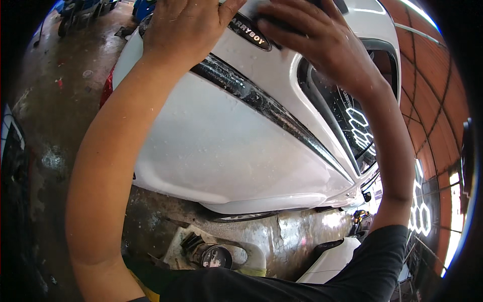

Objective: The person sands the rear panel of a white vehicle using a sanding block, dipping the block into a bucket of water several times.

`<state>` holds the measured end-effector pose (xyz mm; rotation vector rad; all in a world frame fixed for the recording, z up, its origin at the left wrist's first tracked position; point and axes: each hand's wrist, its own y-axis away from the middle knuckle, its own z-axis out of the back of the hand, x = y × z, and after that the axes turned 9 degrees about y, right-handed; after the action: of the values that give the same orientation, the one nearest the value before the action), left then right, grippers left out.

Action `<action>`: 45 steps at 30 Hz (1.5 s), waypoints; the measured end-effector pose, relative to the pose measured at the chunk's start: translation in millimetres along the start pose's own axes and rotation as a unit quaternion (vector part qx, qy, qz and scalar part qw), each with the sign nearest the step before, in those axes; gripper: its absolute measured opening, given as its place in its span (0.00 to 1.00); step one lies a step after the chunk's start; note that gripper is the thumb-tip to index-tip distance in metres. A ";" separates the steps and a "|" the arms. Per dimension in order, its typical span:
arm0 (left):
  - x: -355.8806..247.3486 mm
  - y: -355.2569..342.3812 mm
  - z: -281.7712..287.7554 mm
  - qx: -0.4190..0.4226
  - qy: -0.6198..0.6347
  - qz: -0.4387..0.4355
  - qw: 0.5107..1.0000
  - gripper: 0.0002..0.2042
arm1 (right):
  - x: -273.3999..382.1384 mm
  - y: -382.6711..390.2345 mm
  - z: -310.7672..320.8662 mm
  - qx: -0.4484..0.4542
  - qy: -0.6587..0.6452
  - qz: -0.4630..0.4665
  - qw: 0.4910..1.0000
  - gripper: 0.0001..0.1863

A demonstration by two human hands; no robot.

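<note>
A wet white vehicle with a canopy (221, 136) stands in front of me, its side panel speckled with water drops. My left hand (188, 27) rests on its upper part, thumb stretched away; the other fingers run past the top edge of the view. My right hand (314, 38) lies across the canopy side, fingers outstretched and slightly blurred, right of a dark oval badge (250, 32). Something dark shows by its fingertips, but I cannot make out what. Below both hands runs a wet black trim strip (251, 93).
A side window (347, 105) mirrors hexagonal lights. On the wet floor (282, 234) by my body are a dark round container (216, 256) and a pale worn board or stand (176, 249). Another white body panel (329, 261) is at lower right. A corrugated reddish wall (427, 75) rises at right.
</note>
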<state>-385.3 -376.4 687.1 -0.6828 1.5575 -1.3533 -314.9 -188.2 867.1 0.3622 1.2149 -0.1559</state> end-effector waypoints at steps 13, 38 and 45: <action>-6.4 0.6 1.1 0.011 0.005 0.005 1.000 0.30 | 20.9 47.9 -33.7 -0.038 0.051 -0.065 0.996 0.32; -6.1 2.1 0.9 0.002 0.043 -0.005 0.999 0.29 | 1.3 1.8 -1.8 -0.043 0.001 -0.045 0.998 0.26; -5.1 -1.8 2.9 0.026 0.056 -0.016 0.998 0.30 | 60.5 76.9 -23.1 0.008 0.033 -0.118 0.992 0.27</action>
<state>-380.9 -373.6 690.4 -0.6106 1.6001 -1.4729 -290.7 -103.7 818.2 0.2374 1.3201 -0.3607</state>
